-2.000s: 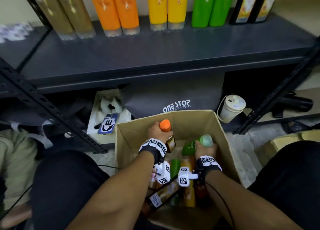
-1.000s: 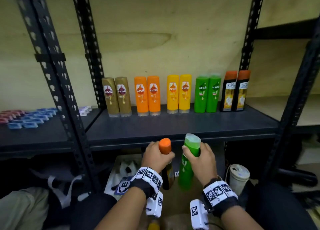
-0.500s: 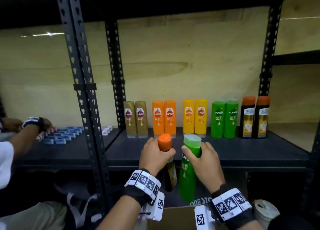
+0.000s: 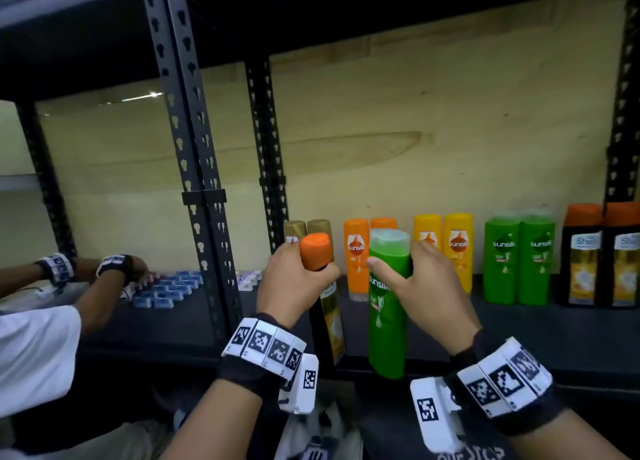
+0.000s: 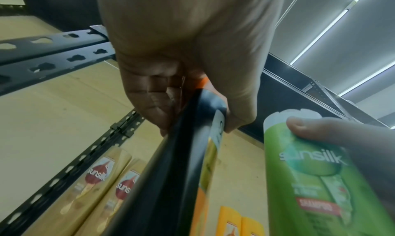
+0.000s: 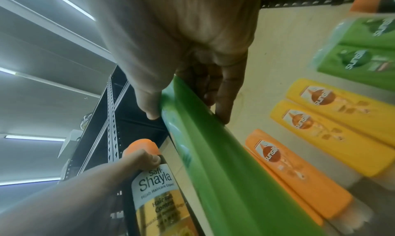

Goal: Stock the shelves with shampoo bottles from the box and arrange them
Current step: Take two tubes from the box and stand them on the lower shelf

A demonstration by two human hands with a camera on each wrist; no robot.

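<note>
My left hand grips a black bottle with an orange cap near its top, upright, in front of the dark shelf. My right hand holds a green Sunsilk bottle just to its right, thumb on the label. The left wrist view shows the black bottle under my curled fingers and the green bottle beside it. In the right wrist view the green bottle runs under my fingers, with the black Shayla bottle at left. The box is out of view.
On the shelf stand pairs of bottles along the back wall: gold, orange, yellow, green and black with orange caps. A slotted upright stands left. Another person's hands work at small blue packs.
Both hands have lifted the two bottles out of the box up to shelf height. My view rose from the box to the shelf, and the other person's hands came into view at left.
</note>
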